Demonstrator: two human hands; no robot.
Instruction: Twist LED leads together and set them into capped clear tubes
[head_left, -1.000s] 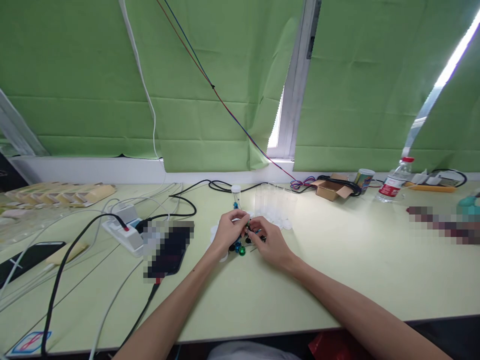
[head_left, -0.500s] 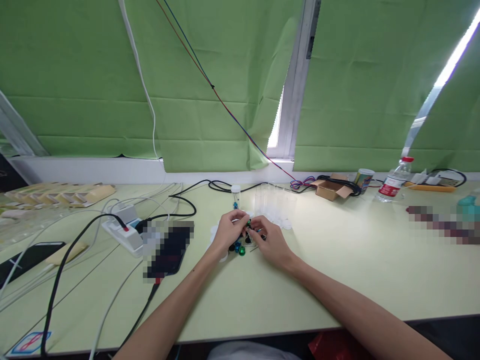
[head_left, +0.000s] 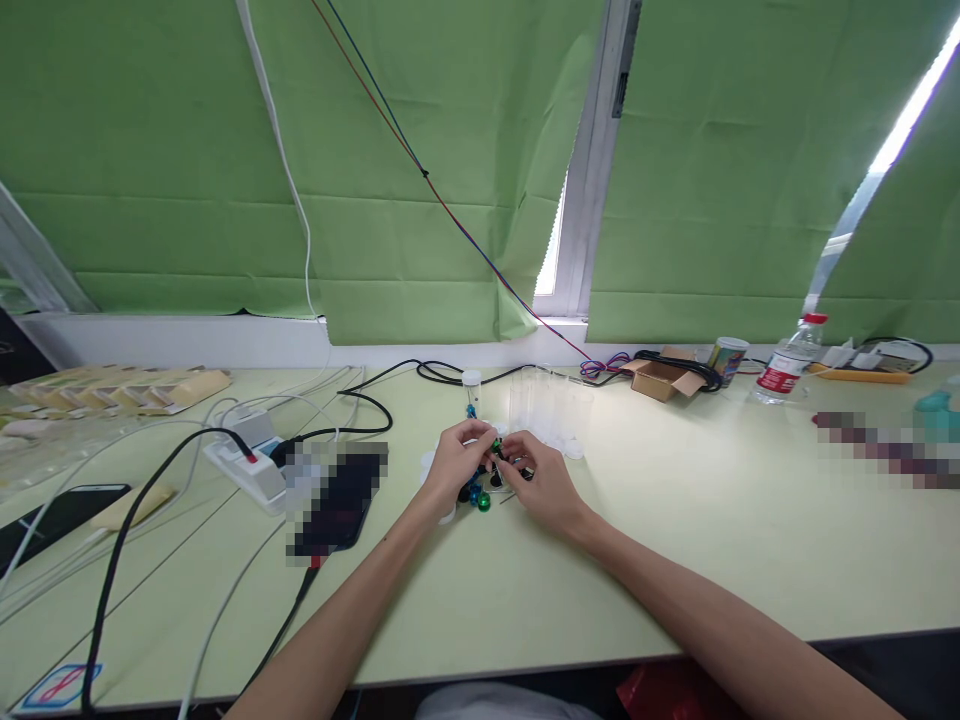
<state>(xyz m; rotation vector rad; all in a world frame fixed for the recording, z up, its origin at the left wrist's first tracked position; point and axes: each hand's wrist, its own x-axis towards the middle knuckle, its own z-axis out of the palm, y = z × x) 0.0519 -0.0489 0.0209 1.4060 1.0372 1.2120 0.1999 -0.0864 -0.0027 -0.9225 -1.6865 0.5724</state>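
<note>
My left hand (head_left: 456,465) and my right hand (head_left: 546,482) meet over the middle of the table, fingers closed in pinches. Between their fingertips is a small green and black piece (head_left: 497,447), too small to name its kind. Just below the fingers lie a shiny green ball-shaped piece (head_left: 484,502) and a blue one (head_left: 475,493), with several dark pieces partly hidden by the hands. Behind my left hand stands a clear tube with a white cap (head_left: 471,379), a blue piece at its foot. White round caps (head_left: 574,449) lie beyond my right hand.
Several clear tubes (head_left: 551,398) stand behind the hands. To the left are a white power strip (head_left: 251,475), a dark phone (head_left: 360,500) and loose cables. A cardboard box (head_left: 660,380), a patterned cup (head_left: 727,362) and a water bottle (head_left: 786,370) stand at the back right.
The small green and black piece has turned slightly between my fingertips, showing more green. Both hands stay in almost the same place.
</note>
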